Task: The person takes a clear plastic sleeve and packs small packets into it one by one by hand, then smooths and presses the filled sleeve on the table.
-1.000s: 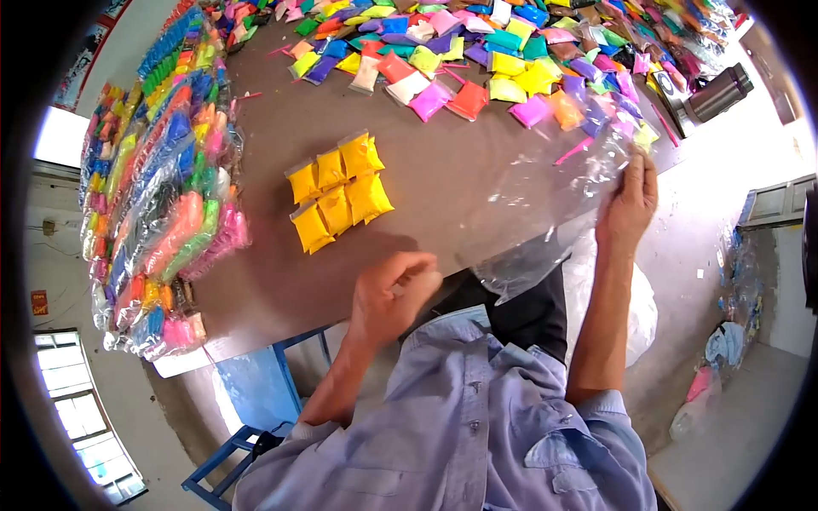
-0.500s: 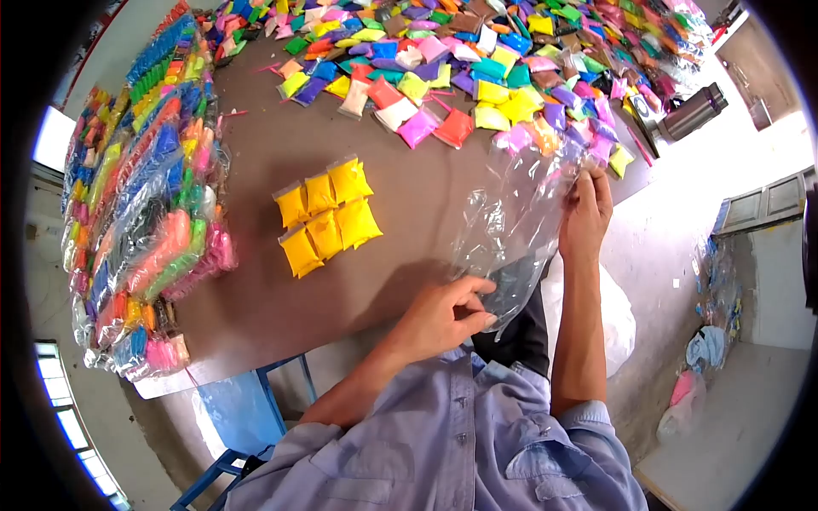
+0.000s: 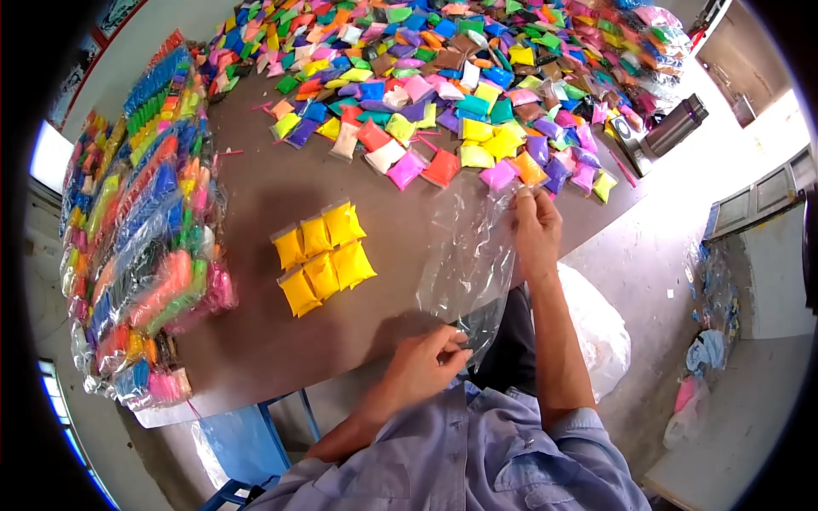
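A clear plastic bag [image 3: 467, 255] hangs between my hands at the table's front edge, and nothing shows inside it. My right hand [image 3: 535, 223] pinches its upper right corner. Near the bag's lower left edge is my left hand [image 3: 428, 362], thumb and fingers curled toward each other; whether it grips the film is hard to tell. To the left of the bag, several yellow packets [image 3: 321, 274] lie on the brown table [image 3: 256, 324] in two rows.
A big pile of small coloured packets [image 3: 409, 94] covers the table's far side. Bagged bundles of packets [image 3: 153, 247] are stacked along the left. A metal cylinder [image 3: 677, 123] stands at the far right. A white plastic bag [image 3: 596, 328] is below the right edge.
My left hand has moved to the bag's lower edge, and its fingers have curled in. My right hand has drawn the bag left and nearer the yellow packets. The view has shifted.
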Demonstrator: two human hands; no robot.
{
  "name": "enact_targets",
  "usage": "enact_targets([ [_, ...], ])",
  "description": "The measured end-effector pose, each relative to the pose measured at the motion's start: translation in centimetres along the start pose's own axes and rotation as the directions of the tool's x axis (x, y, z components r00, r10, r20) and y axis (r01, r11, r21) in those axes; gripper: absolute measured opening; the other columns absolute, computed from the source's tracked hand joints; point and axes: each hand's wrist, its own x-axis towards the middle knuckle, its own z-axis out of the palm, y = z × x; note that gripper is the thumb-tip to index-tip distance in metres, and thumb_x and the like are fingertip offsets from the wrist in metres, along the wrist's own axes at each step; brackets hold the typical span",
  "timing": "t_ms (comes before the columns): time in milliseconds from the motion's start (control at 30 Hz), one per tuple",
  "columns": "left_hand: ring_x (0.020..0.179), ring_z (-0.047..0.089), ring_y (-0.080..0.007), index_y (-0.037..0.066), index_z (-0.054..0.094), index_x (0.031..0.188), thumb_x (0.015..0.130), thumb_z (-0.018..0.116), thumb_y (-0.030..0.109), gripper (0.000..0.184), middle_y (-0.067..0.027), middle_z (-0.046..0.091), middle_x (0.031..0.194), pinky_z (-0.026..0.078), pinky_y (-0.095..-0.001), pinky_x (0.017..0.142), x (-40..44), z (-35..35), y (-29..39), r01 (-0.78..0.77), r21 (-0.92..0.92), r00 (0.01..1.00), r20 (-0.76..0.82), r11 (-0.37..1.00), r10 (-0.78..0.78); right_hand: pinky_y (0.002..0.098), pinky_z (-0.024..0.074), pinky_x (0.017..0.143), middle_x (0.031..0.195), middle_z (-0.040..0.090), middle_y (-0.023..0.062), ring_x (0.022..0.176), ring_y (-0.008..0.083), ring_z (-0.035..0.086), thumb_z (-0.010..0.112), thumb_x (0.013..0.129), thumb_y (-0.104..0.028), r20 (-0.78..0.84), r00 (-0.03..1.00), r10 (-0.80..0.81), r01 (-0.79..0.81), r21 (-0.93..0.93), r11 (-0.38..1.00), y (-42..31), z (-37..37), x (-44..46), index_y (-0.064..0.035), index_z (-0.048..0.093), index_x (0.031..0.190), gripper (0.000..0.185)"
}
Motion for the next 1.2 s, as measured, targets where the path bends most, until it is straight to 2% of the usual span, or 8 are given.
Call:
enact_targets([
  [200, 0.088, 0.080, -0.0204, 0.002, 0.069, 0.120, 0.095, 0.083, 0.016, 0.031, -0.0130, 0.081, 0.097, 0.062, -0.0335, 0.081, -0.1, 0.6, -0.9, 0.057, -0.019, 0.998, -0.029, 0.998, -0.058, 0.0232, 0.0392, 0.062, 0.075, 0.059, -0.0061, 0.065, 0.0047, 0.050, 0.063, 0.112, -0.026, 0.080, 0.996, -0.036, 0.030, 0.075, 0.997, 1.3, 0.7, 1.7, -0.0051, 0.073, 0.094, 0.029],
  [267, 0.089, 0.080, -0.0210, 0.003, 0.069, 0.121, 0.096, 0.082, 0.017, 0.031, -0.0126, 0.082, 0.100, 0.062, -0.0336, 0.081, 0.0, 0.7, -1.1, 0.055, -0.015, 0.997, -0.049, 0.998, -0.055, 0.0235, 0.0386, 0.061, 0.072, 0.058, -0.0052, 0.063, 0.0054, 0.049, 0.065, 0.111, -0.025, -0.013, 0.982, 0.188, -0.174, 0.317, 0.932, 1.4, 1.5, 2.5, -0.0069, 0.073, 0.092, 0.028],
  [533, 0.097, 0.082, -0.0231, 0.003, 0.067, 0.118, 0.096, 0.084, 0.020, 0.032, -0.0127, 0.082, 0.106, 0.064, -0.0363, 0.085, 0.9, 1.9, -2.4, 0.067, 0.049, 0.993, -0.105, 0.997, -0.061, 0.0246, 0.0364, 0.058, 0.073, 0.056, -0.0061, 0.064, 0.0054, 0.048, 0.062, 0.111, -0.023, 0.135, 0.982, 0.129, -0.160, 0.255, 0.954, -0.3, 5.9, 3.9, -0.0099, 0.064, 0.081, 0.033],
  [733, 0.097, 0.082, -0.0247, 0.002, 0.066, 0.113, 0.095, 0.085, 0.019, 0.032, -0.0145, 0.082, 0.105, 0.064, -0.0370, 0.084, 2.0, 1.7, -1.3, 0.060, 0.023, 0.977, -0.206, 0.998, -0.054, 0.0230, 0.0382, 0.061, 0.080, 0.060, -0.0088, 0.069, 0.0017, 0.048, 0.063, 0.113, -0.025, 0.297, 0.954, 0.047, -0.092, 0.140, 0.986, -0.3, 8.4, 5.4, -0.0026, 0.076, 0.110, 0.026],
  [833, 0.096, 0.082, -0.0246, 0.001, 0.065, 0.109, 0.094, 0.086, 0.019, 0.031, -0.0155, 0.081, 0.103, 0.064, -0.0368, 0.082, 3.4, 1.3, -0.7, 0.059, 0.054, 0.973, -0.225, 0.997, -0.045, 0.0249, 0.0471, 0.066, 0.085, 0.062, -0.0052, 0.074, 0.0051, 0.056, 0.063, 0.112, -0.025, 0.356, 0.934, -0.024, 0.018, 0.021, 1.000, 0.9, 9.4, 6.2, 0.0010, 0.074, 0.116, 0.028],
  [933, 0.095, 0.082, -0.0244, 0.000, 0.064, 0.107, 0.094, 0.086, 0.018, 0.031, -0.0165, 0.081, 0.101, 0.064, -0.0364, 0.079, 4.6, 1.6, -1.5, 0.036, -0.005, 0.953, -0.300, 0.999, -0.036, 0.0377, 0.0569, 0.090, 0.121, 0.071, 0.0173, 0.105, 0.0281, 0.069, 0.069, 0.105, -0.019, 0.193, 0.848, -0.494, 0.530, -0.333, 0.780, 1.2, 9.5, 5.0, 0.0008, 0.066, 0.132, 0.034],
  [1033, 0.094, 0.082, -0.0234, 0.000, 0.063, 0.106, 0.094, 0.086, 0.017, 0.031, -0.0170, 0.081, 0.100, 0.063, -0.0356, 0.077, 5.5, 1.6, -2.0, 0.005, -0.014, 0.936, -0.351, 1.000, -0.009, 0.0455, 0.0537, 0.102, 0.134, 0.065, 0.0259, 0.123, 0.0390, 0.065, 0.071, 0.101, -0.016, 0.232, 0.867, -0.441, 0.498, -0.381, 0.779, -2.2, 6.9, 1.4, -0.0004, 0.064, 0.135, 0.038],
  [1200, 0.085, 0.079, -0.0180, -0.001, 0.064, 0.114, 0.100, 0.079, 0.013, 0.025, -0.0151, 0.079, 0.093, 0.061, -0.0339, 0.073, 7.9, 1.2, -2.0, -0.141, -0.064, 0.908, -0.406, 0.988, 0.103, 0.0444, 0.0557, 0.099, 0.133, 0.066, 0.0230, 0.119, 0.0383, 0.067, 0.075, 0.093, -0.008, 0.376, 0.798, -0.471, 0.601, -0.443, 0.666, -1.0, 1.4, -6.6, 0.0009, 0.070, 0.128, 0.036],
])
